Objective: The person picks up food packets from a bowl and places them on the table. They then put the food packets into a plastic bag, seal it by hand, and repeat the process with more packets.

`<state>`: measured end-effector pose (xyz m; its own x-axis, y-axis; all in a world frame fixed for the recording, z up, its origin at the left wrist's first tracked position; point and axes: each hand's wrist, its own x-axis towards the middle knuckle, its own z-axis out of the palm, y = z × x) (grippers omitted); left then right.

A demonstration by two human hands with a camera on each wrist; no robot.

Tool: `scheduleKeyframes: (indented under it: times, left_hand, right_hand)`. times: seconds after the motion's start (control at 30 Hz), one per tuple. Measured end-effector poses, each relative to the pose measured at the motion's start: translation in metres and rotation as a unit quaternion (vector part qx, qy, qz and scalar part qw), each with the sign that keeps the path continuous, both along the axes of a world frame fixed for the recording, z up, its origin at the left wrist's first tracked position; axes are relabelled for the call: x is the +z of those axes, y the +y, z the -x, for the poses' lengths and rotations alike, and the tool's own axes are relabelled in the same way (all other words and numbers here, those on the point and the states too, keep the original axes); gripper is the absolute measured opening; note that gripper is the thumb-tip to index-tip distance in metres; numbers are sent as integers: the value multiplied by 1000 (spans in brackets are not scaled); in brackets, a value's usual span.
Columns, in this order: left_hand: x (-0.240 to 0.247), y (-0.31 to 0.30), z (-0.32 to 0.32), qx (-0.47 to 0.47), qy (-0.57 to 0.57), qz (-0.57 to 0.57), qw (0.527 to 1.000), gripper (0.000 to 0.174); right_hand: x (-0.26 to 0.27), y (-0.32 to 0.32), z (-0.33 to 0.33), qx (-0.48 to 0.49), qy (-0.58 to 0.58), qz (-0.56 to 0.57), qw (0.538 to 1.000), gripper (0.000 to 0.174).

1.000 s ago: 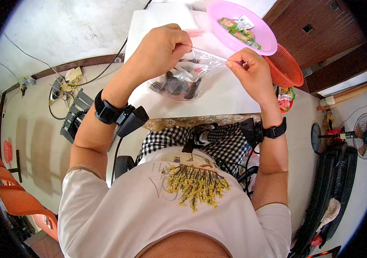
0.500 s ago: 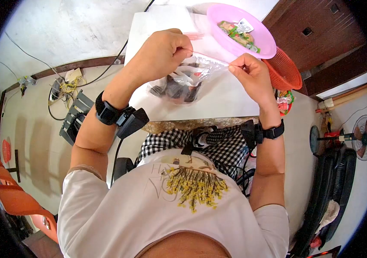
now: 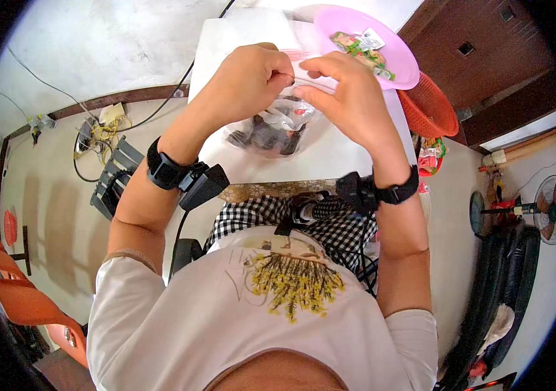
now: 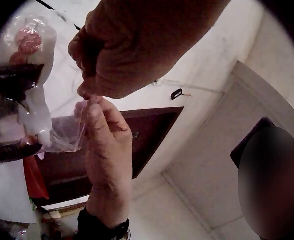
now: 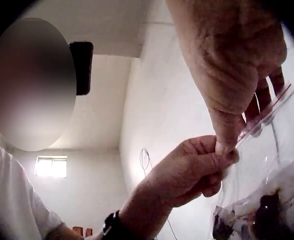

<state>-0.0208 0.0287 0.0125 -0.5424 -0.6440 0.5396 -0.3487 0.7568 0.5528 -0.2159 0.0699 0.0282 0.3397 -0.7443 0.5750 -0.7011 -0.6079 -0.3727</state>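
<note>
A clear zip-top plastic bag (image 3: 271, 133) with dark and whitish contents hangs over the white table (image 3: 346, 163). My left hand (image 3: 248, 81) pinches one top corner of it between thumb and curled fingers. Close beside it, my right hand (image 3: 353, 98) is at the reddish seal strip, thumb on one side and fingers on the other. In the right wrist view the right thumb meets the left fingertips at the bag's corner (image 5: 237, 155). The bag's contents (image 5: 269, 210) sit low inside, partly blurred by the plastic.
A pink plastic basin (image 3: 403, 58) holding several small packets (image 3: 359, 49) stands at the table's back right, over a red-orange basket (image 3: 434, 107). Pink-edged plastic (image 3: 296, 55) lies behind the hands. More colourful packets (image 3: 429, 153) are below the basket.
My right hand has moved left from the bag's far top corner along the seal to my left hand. The left hand has stayed nearly in place, holding its corner.
</note>
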Motion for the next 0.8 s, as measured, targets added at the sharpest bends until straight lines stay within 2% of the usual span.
scheduleKeyframes:
  times: [0.17,0.27,0.37,0.57,0.8]
  left_hand:
    - [-1,0,0,0,0,26,1000,3]
    - [-1,-3,-2,-11,-10,20,1000,5]
    - [3,-1,-7,32,-87,59,994,8]
    - [13,-8,-35,81,-153,99,980,11]
    - [10,-14,-59,112,-114,80,984,9]
  right_hand:
    - [0,-6,-1,-13,-5,-168,986,17]
    - [-6,-5,4,-16,27,-120,992,15]
    - [-4,-1,6,-19,52,-84,995,13]
    - [-6,0,6,-15,49,-44,998,12]
    - [2,6,23,0,35,-39,999,14]
